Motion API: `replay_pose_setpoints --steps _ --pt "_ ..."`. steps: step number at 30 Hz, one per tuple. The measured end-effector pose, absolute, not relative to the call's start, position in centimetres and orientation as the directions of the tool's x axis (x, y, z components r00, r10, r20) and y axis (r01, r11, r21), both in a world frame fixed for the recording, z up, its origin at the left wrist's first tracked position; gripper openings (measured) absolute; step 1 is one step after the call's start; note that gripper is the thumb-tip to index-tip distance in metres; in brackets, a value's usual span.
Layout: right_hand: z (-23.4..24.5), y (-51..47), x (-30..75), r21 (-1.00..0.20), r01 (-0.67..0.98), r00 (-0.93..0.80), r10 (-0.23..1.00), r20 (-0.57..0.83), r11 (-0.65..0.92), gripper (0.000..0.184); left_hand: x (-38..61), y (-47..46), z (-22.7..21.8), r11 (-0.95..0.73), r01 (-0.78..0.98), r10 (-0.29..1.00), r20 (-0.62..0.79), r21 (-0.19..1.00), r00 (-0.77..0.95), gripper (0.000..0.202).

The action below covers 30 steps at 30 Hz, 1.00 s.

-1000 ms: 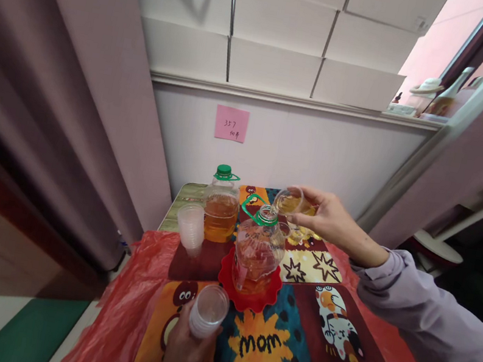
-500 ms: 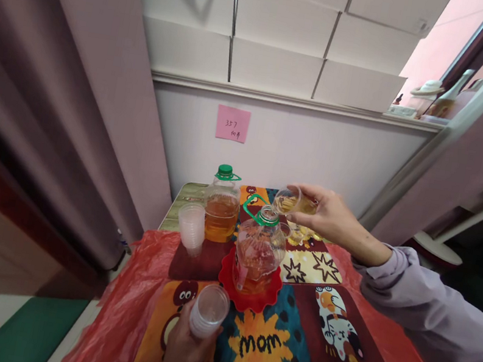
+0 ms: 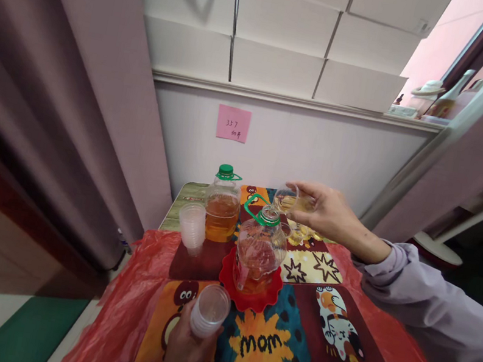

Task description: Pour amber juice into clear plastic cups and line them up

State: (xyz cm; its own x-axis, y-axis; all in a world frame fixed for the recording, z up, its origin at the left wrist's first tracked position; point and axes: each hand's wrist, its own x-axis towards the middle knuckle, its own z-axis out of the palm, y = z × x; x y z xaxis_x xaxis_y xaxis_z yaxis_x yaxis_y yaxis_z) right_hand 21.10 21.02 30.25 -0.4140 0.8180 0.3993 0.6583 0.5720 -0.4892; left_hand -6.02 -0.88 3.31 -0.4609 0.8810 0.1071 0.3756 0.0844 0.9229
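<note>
Down goes the liquid (image 3: 284,205) in the cup (image 3: 289,194), lower than 1 second ago, with the right hand (image 3: 331,211) holding it tipped at the open bottle (image 3: 260,252). That bottle sits in a red tray (image 3: 255,304), mid-mat. The left hand (image 3: 188,345) clasps stacked cups (image 3: 205,323) toward the mat (image 3: 184,264)'s near left corner; a capped bottle (image 3: 220,218) stands toward the table (image 3: 190,195)'s far edge.

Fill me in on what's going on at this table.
The person's right hand holds a clear plastic cup of yellowish liquid, tilted at the mouth of an uncapped plastic jug. That jug stands on a red scalloped tray with some liquid in it. The left hand holds a stack of clear cups. Farther back stand a green-capped jug of amber liquid and another cup stack.
</note>
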Motion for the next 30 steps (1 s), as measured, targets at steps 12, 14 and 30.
replay_pose_setpoints --steps 12,14,30 --pt "31.0 20.8 20.6 -0.355 0.699 -0.465 0.772 0.434 0.620 0.064 -6.2 -0.9 2.9 0.071 0.413 0.881 0.137 0.908 -0.453 0.045" --pt "31.1 20.7 20.5 -0.344 0.707 -0.470 0.774 0.423 0.618 0.065 -6.2 -0.9 3.0 0.081 0.407 0.882 0.125 0.910 -0.454 0.044" --pt "31.6 20.5 20.0 -0.227 0.692 -0.541 0.700 0.465 0.686 0.066 -6.0 -0.9 2.8 0.084 0.377 0.874 0.114 0.922 -0.472 0.040"
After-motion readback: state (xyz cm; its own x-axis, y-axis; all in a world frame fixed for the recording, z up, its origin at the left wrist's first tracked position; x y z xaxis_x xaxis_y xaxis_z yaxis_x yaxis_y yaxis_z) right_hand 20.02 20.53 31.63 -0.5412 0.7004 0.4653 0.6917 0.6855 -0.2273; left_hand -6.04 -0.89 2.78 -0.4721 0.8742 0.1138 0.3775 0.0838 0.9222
